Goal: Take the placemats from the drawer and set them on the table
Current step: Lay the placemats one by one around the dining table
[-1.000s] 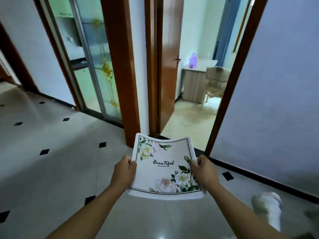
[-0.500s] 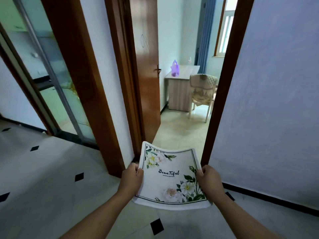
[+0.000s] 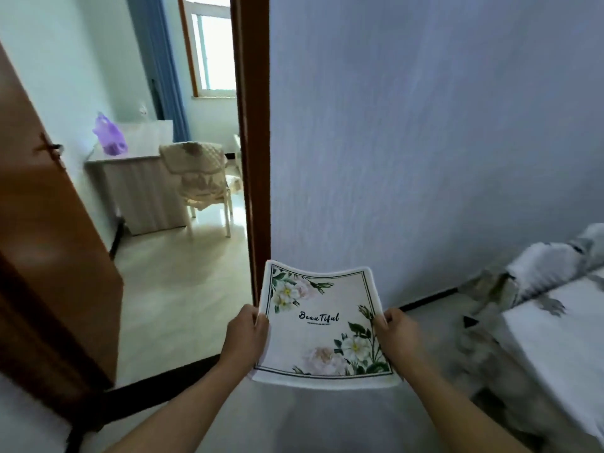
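Note:
I hold a white placemat [image 3: 322, 325] printed with flowers and the word "Beautiful" flat in front of me, slightly bowed in the middle. My left hand [image 3: 244, 335] grips its left edge and my right hand [image 3: 397, 335] grips its right edge, thumbs on top. Whether more mats lie stacked under it is hidden. At the right edge a table [image 3: 565, 338] with a white cloth comes into view, below and to the right of the mat. No drawer is in view.
A blue-grey wall [image 3: 425, 142] stands straight ahead. On the left, an open brown door [image 3: 49, 256] and door frame [image 3: 253, 158] lead into a room with a desk [image 3: 140, 191], a covered chair [image 3: 202, 178] and a purple bag [image 3: 109, 135]. A patterned chair cover [image 3: 536, 269] sits by the table.
The view has swung to the right: the glass door is gone from view, the doorway has moved left and the table has appeared on the right. Both hands keep the same grip on the placemat.

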{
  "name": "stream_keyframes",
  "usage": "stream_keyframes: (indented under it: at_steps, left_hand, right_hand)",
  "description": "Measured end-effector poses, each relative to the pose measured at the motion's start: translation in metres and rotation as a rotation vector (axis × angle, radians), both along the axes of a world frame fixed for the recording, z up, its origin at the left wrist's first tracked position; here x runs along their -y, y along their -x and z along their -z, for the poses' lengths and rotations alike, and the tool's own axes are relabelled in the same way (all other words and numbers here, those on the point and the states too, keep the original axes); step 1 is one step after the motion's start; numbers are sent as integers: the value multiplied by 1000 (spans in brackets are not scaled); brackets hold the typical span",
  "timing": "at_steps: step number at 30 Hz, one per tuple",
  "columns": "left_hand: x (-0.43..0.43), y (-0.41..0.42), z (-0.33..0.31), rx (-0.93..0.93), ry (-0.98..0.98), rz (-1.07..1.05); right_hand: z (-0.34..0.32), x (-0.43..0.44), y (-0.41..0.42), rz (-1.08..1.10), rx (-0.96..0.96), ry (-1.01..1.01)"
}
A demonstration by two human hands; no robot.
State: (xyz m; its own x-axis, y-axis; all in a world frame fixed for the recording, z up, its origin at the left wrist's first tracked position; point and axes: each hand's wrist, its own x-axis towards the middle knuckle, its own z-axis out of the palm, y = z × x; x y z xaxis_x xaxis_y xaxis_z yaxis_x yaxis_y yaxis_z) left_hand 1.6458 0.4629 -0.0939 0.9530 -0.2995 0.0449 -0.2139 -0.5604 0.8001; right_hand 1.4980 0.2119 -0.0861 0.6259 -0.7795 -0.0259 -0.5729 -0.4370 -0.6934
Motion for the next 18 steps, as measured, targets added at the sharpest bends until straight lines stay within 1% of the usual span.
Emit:
stream_keyframes:
  at_steps: [3,10,15,18]
  left_hand:
    - [70,-22,3,-10,1,177]
    - [243,-41,7,29,19,507]
    - [371,-53,8,43,0,601]
    - [445,-64,6,79,-22,641]
  right_hand:
    - [-1,36,21,185,21,-60]
    - [14,141,64,510,56,-34]
    - [23,242,66,642,98,-53]
    - [19,303,61,677,97,-39]
